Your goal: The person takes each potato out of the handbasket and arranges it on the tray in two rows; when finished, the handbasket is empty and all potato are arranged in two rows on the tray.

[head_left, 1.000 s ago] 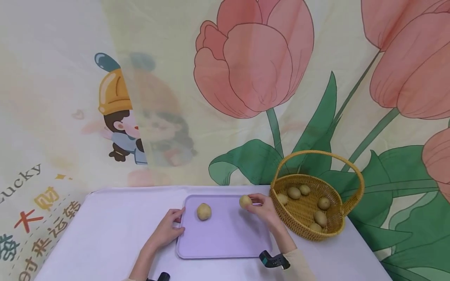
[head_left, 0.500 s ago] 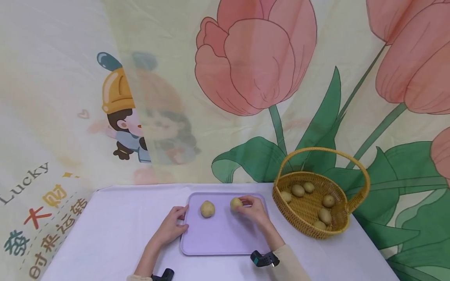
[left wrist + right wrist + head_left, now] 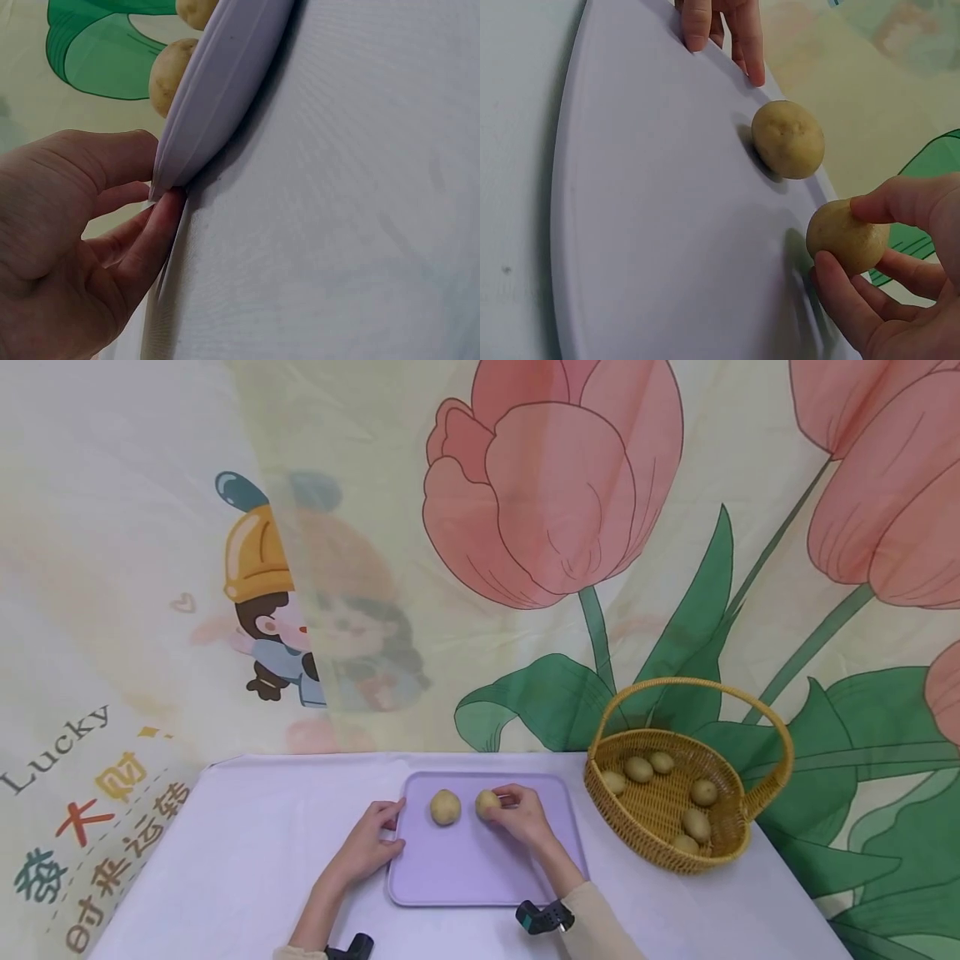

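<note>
A lilac tray (image 3: pixel 480 868) lies on the white table. My left hand (image 3: pixel 367 843) holds its left rim; in the left wrist view, thumb and fingers meet the tray's edge. One round yellowish potato (image 3: pixel 445 807) rests on the tray towards the back left. To the right of it, my right hand (image 3: pixel 521 817) grips a second potato (image 3: pixel 487 804) between thumb and fingers. The right wrist view shows that gripped potato (image 3: pixel 844 240) close beside the resting potato (image 3: pixel 787 140), with a gap between them. Whether the gripped one touches the tray is hard to tell.
Right of the tray stands a wicker basket (image 3: pixel 648 842) with a tall arched handle (image 3: pixel 693 682) and several potatoes (image 3: pixel 697 824) inside. White cloth (image 3: pixel 247 852) covers the table. Behind it hangs a printed backdrop (image 3: pixel 555 502) with tulips.
My right hand has carried its potato leftwards over the tray, closer to the resting potato. My left hand stays at the tray's left rim. The head view has shifted slightly.
</note>
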`<state>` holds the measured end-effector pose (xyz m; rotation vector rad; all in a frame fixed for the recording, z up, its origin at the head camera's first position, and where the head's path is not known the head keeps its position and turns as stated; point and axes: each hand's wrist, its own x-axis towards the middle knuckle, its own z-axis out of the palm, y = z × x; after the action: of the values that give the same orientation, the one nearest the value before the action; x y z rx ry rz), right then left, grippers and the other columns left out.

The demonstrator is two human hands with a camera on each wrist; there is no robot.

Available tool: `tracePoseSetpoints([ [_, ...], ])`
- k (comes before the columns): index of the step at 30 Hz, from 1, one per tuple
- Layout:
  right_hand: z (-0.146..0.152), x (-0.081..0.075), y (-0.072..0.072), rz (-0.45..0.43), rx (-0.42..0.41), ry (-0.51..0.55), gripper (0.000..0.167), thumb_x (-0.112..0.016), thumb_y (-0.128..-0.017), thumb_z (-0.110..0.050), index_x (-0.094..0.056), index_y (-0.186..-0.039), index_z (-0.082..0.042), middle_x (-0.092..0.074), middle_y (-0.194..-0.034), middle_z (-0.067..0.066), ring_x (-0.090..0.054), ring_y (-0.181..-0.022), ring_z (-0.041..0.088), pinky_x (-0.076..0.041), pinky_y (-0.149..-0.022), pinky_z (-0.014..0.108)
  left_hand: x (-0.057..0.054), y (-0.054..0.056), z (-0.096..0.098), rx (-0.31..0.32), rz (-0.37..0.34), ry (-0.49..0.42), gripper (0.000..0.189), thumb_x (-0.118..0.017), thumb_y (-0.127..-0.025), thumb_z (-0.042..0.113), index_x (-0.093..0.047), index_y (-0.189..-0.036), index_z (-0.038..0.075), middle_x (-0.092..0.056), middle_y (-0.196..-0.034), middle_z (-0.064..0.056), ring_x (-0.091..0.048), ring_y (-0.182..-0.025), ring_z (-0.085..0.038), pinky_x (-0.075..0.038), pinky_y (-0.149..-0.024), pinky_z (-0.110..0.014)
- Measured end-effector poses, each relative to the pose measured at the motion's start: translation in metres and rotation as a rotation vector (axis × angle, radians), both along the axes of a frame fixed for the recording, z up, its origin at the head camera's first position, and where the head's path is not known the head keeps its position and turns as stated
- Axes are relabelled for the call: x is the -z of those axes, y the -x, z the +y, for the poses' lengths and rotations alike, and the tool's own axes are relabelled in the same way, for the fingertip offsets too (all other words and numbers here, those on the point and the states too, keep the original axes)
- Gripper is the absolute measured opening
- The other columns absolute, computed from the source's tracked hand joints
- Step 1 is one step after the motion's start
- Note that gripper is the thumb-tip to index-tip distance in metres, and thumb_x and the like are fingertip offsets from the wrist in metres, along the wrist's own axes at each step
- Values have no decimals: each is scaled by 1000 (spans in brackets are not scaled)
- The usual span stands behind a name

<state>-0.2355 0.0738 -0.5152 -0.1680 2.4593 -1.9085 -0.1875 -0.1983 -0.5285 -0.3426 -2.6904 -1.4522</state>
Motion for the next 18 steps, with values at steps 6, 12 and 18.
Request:
tracePoseSetpoints([
  [6, -4, 1, 2, -14, 30, -29, 36, -77, -70, 2, -67, -102, 13, -68, -80, 12, -60, -71, 12, -56, -61, 26, 0, 2, 1, -12, -17, 1, 63, -72, -74, -10, -52, -134, -13, -52, -118, -17, -59, -98, -28, -56, -76, -27],
  [12, -10, 0, 1, -13, 44, -21, 35, -75, -70, 4, -65, -102, 14, -67, -80, 13, -60, -70, 13, -57, -59, 29, 0, 1, 1, -19, -19, 10, 63, -72, -74, -9, -52, -134, -13, -53, -118, -17, -59, -97, -27, -55, -76, -26],
  [18, -14, -2, 0, -22, 43, -19, 35, -75, -70, 4, -65, -102, 14, -66, -81, 15, -60, -70, 14, -58, -60, 28, 2, 1, 2, -20, -13, 4, 63, -72, -74, -10, -52, -133, -13, -53, -118, -17, -59, -97, -27, -56, -75, -25],
])
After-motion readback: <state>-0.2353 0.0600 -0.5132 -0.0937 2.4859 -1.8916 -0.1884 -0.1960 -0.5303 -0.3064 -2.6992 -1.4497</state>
